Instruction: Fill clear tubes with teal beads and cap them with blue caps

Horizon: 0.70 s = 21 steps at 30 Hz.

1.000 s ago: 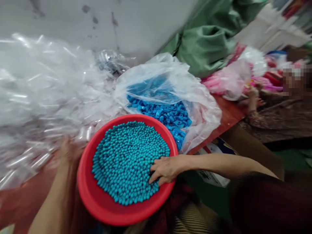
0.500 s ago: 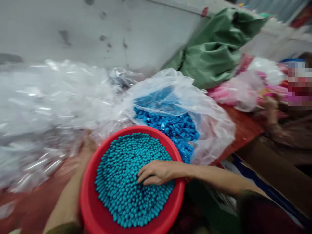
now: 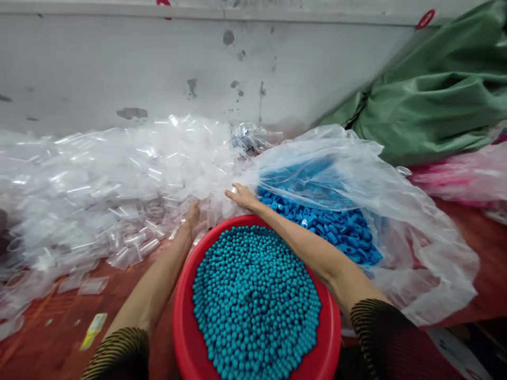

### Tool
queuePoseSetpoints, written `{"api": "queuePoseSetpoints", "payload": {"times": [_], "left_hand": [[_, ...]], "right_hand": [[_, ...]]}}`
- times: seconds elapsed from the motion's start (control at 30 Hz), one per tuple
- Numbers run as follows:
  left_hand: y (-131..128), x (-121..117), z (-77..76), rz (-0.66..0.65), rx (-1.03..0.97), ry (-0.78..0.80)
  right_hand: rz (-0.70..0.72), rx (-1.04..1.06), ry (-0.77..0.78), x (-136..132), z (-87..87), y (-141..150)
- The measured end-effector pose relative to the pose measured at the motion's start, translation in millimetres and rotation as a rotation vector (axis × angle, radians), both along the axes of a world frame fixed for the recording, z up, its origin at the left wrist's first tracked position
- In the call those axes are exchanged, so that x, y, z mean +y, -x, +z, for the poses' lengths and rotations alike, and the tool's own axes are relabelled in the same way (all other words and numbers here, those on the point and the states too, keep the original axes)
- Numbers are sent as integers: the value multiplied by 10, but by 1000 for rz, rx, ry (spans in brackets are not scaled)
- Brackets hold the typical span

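Observation:
A red basin [image 3: 182,295] heaped with small teal beads [image 3: 255,301] sits right in front of me. Both my arms reach past it to a big pile of clear plastic tubes [image 3: 111,184]. My left hand [image 3: 193,214] is dug into the pile's near edge, with its fingers hidden among the tubes. My right hand [image 3: 242,197] rests just beyond the basin's far rim, where the clear pile meets an open plastic bag of blue caps [image 3: 332,224]. Its fingers are pressed together at a small clear piece.
A grey stained wall [image 3: 158,68] closes the back. Green cloth [image 3: 435,100] is bundled at the back right, with a pink bag [image 3: 467,177] below it. Loose clear pieces and a yellow label [image 3: 93,330] lie on the red-brown table [image 3: 51,338].
My right hand left the beads and moved forward over the basin's far rim to the clear pile. The view swung left and up, so the person on the right is out of view.

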<state>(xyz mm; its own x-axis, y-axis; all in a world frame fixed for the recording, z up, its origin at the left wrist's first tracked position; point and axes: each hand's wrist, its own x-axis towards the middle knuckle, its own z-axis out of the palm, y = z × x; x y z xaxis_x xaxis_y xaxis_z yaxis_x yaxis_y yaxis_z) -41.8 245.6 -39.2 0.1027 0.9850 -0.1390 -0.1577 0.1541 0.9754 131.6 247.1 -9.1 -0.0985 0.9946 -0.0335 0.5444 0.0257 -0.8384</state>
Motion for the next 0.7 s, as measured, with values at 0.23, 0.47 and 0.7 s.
{"api": "queuePoseSetpoints", "payload": {"times": [0.23, 0.47, 0.7], "left_hand": [[-34, -203, 152, -50, -98, 76], [-136, -577, 395, 109, -44, -286], [-199, -1084, 369, -2, 534, -702]], "right_hand": [[56, 64, -108, -275, 106, 91], [89, 167, -340, -838, 4, -78], [338, -116, -572, -1202, -124, -343]]}}
